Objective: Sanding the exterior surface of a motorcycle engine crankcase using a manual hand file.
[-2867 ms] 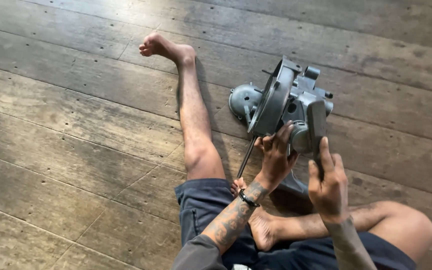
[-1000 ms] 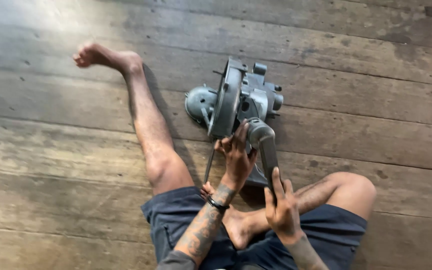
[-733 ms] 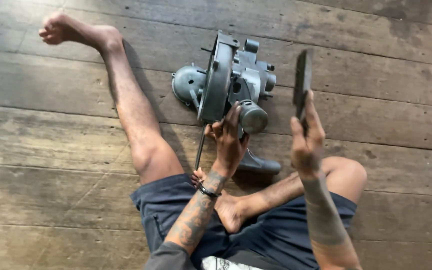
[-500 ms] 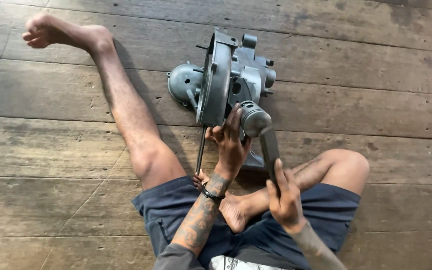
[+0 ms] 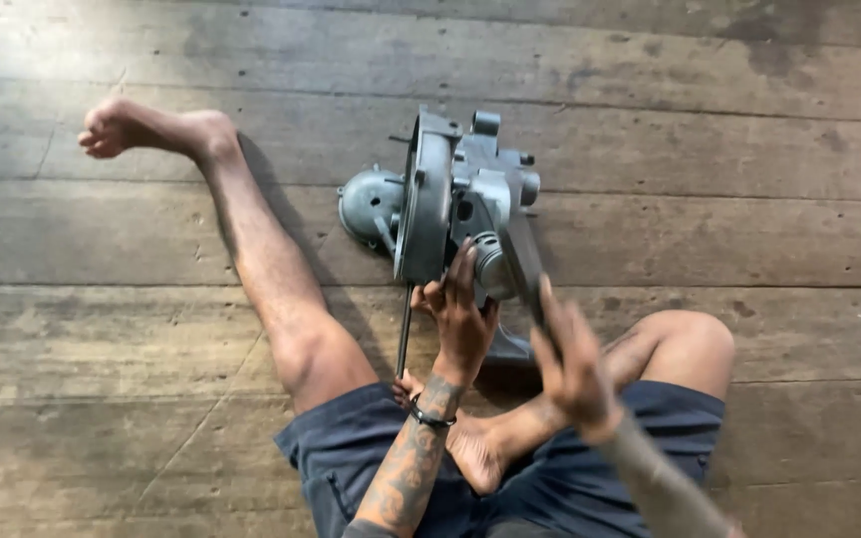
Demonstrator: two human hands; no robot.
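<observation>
I sit on a plank floor with a grey metal engine casing [image 5: 450, 199] standing on edge between my legs. My left hand [image 5: 460, 319] grips the casing's lower edge beside a round boss, holding it upright. A thin rod [image 5: 404, 334] runs down from the casing next to that hand. My right hand [image 5: 572, 361], blurred by motion, is shut on a dark flat bar [image 5: 522, 261] whose upper end lies against the casing's right side.
My left leg [image 5: 251, 249] stretches out over the worn wooden floorboards [image 5: 102, 329] to the upper left. My right leg is folded, knee [image 5: 695, 344] at the right, foot [image 5: 470, 448] under the casing. Bare planks lie on all sides.
My right hand raised the dark bar high beside the casing, then brought it back down against the casing's right side. The left hand kept its grip on the casing.
</observation>
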